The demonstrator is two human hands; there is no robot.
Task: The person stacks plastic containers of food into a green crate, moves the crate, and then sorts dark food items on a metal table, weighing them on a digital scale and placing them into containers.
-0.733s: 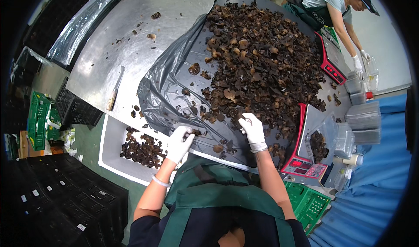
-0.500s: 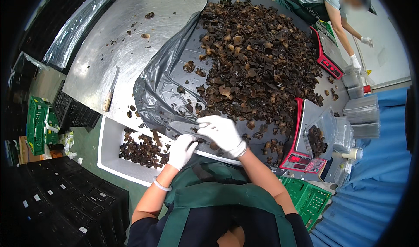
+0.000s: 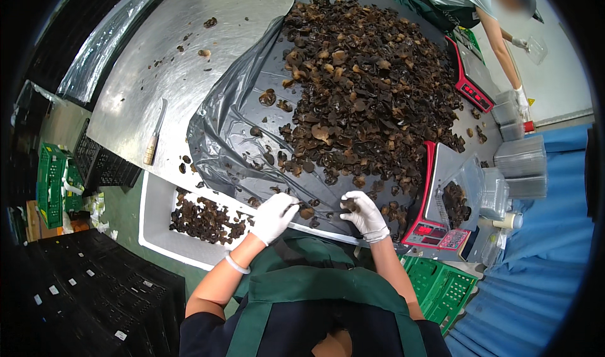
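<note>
A big heap of dark brown wood ear mushrooms [image 3: 372,92] lies on a grey plastic sheet [image 3: 220,124] over the table. In white gloves, both of my hands are at the table's near edge. My right hand [image 3: 368,218] pinches a small dark wood ear piece [image 3: 348,204] between thumb and fingers. To its left, my left hand [image 3: 274,218] has its fingers curled together; whatever they hold, if anything, is hidden. A few loose pieces [image 3: 307,213] lie on the sheet between the hands. Below my left hand, a white foam box [image 3: 151,221] contains more wood ears [image 3: 205,221].
Right of my right hand stands a red scale [image 3: 430,187] bearing a clear tray of wood ears [image 3: 456,201]. Stacked clear trays [image 3: 520,161] are beyond it. A knife [image 3: 154,136] lies on the metal table [image 3: 135,105]. A co-worker [image 3: 463,4] holds a clear tray [image 3: 537,49] near another scale [image 3: 469,80].
My right hand has moved right and nearer, away from my left, and now pinches a wood ear piece. My left hand has shifted slightly right. The co-worker's far hand now shows a clear tray.
</note>
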